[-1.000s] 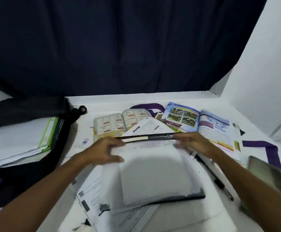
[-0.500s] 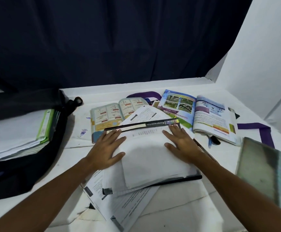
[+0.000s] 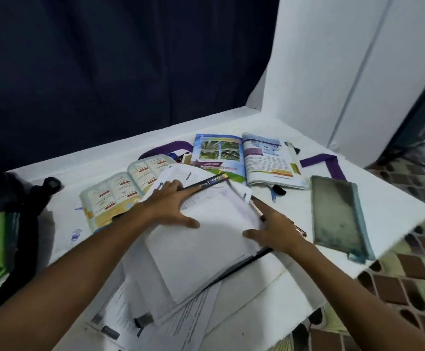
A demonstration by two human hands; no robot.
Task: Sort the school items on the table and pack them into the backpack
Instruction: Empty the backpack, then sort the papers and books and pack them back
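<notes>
Left hand (image 3: 173, 206) and right hand (image 3: 276, 228), fingers spread flat, press the far and right edges of a white paper stack in a thin black folder (image 3: 201, 239) at the centre of the white table (image 3: 383, 214). Black backpack (image 3: 26, 224), holding papers, lies far left.

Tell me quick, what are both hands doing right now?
Left hand: open, fingers spread flat, pressing on the paper stack.
Right hand: open, fingers straight against the stack's right edge.
</notes>
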